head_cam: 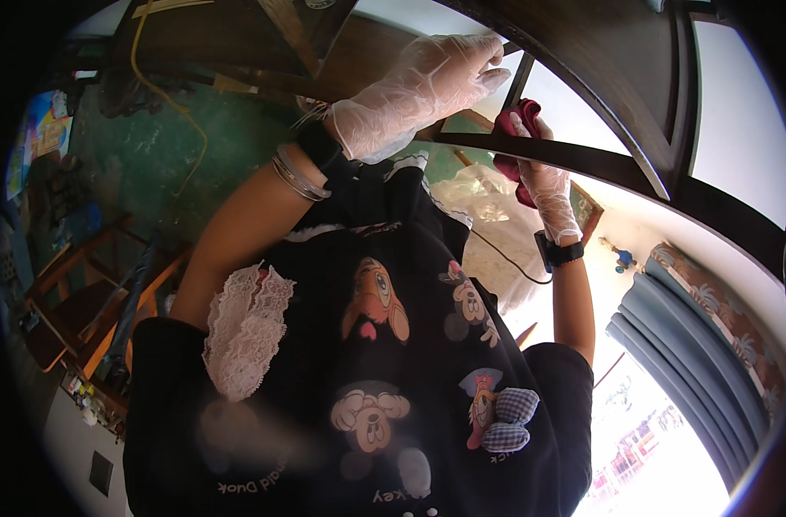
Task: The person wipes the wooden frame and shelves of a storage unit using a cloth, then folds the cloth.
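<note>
My left hand (425, 90) wears a thin translucent glove and reaches up to a dark wooden frame (561, 155). Its fingers are bent beside a thin bar near the top; whether they hold it is hidden. A dark red cloth (522, 119) is gripped in my gloved right hand (548, 187). The cloth lies against the frame where a short strut (521, 81) meets the long rail. That rail crosses in front of part of my right hand and the cloth. White panels show between the dark bars.
Below on the right, clear plastic sheeting (477, 194) covers something. A blue-grey curtain (677, 362) hangs by a bright opening. Wooden chairs (89, 304) stand at left on a green floor (147, 148). A yellow cord (167, 97) hangs at upper left.
</note>
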Demonstrator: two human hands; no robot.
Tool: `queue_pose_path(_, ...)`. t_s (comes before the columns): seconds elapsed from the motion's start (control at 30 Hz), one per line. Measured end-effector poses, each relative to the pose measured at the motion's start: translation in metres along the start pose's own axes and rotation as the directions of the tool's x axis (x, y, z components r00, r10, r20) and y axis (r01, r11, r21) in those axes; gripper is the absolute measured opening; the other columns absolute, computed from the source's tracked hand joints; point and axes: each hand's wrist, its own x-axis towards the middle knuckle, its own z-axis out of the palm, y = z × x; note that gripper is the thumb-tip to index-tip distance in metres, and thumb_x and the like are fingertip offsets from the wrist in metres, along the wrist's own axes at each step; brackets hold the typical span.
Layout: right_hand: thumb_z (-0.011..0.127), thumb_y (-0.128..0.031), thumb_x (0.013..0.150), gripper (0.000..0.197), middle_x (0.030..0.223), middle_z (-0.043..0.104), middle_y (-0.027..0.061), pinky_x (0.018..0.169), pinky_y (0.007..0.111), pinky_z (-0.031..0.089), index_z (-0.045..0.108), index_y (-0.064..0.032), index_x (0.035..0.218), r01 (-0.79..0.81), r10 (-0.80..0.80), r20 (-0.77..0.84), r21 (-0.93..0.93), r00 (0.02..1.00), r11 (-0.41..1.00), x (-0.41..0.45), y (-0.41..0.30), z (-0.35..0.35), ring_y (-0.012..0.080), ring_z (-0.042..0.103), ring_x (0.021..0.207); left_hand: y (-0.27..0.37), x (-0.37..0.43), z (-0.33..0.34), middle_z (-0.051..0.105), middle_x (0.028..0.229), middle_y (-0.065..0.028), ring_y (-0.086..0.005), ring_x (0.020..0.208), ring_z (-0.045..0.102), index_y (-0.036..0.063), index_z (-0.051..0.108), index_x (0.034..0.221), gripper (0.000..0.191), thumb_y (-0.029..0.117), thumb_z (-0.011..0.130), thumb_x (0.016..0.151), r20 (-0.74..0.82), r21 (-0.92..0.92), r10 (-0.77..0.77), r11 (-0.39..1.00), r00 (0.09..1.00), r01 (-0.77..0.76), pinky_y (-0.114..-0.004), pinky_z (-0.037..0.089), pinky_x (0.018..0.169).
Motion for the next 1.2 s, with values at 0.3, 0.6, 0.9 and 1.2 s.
queue_pose_path(0.3,0.069,-0.015,0.082,0.051,0.123,0.059,0.0141,0.089,0.04,0.05,0.055,-0.0201,0.131,-0.202,0.204,-0.035,0.055,0.978,0.978,-0.018,0.003,-0.013,0.035,0.059,0.108,-0.009,-0.01,-0.034,0.066,0.07,-0.0035,-0.0217,0.063,0.066,0.01,0.057,0.091,0.022,0.03,0.065,0.088,0.196,-0.104,-0.125,0.984,0.973,0.147,-0.032,0.054,0.055)
queue_pose_path(0.6,0.063,-0.028,0.09,0.051,0.116,0.061,0.0102,0.091,0.031,0.046,0.05,0.0033,0.129,-0.492,0.691,0.379,0.87,0.616,-0.038,-0.1,-0.064,-0.015,0.0194,0.057,0.103,-0.005,-0.019,-0.033,0.064,0.066,-0.0046,-0.024,0.06,0.064,0.0087,0.06,0.086,0.021,0.029,0.065,0.088,0.458,-0.269,-0.046,0.945,0.888,0.188,-0.035,0.052,0.055)
queue_pose_path(0.9,0.062,-0.035,0.091,0.066,0.132,0.051,0.0142,0.1,0.037,0.044,0.036,0.0,0.14,0.013,0.704,0.37,0.88,0.606,-0.474,-0.093,-0.203,-0.026,0.0247,0.053,0.118,-0.019,-0.055,-0.097,0.056,0.12,-0.0149,-0.0316,0.109,0.058,0.0038,0.05,0.125,0.062,0.048,0.065,0.084,0.714,-0.628,0.527,0.773,0.461,0.088,-0.039,0.048,0.091)
queue_pose_path(1.2,0.064,-0.036,0.09,0.066,0.136,0.049,0.0126,0.107,0.04,0.038,0.036,-0.0028,0.14,0.424,0.788,0.192,0.756,0.586,-0.499,-0.033,-0.291,-0.029,0.0255,0.048,0.123,-0.021,-0.084,-0.113,0.054,0.128,-0.0129,-0.0199,0.116,0.052,0.0015,0.038,0.137,0.071,0.029,0.074,0.081,0.665,-0.644,0.66,0.269,0.35,0.716,-0.036,0.041,0.101)
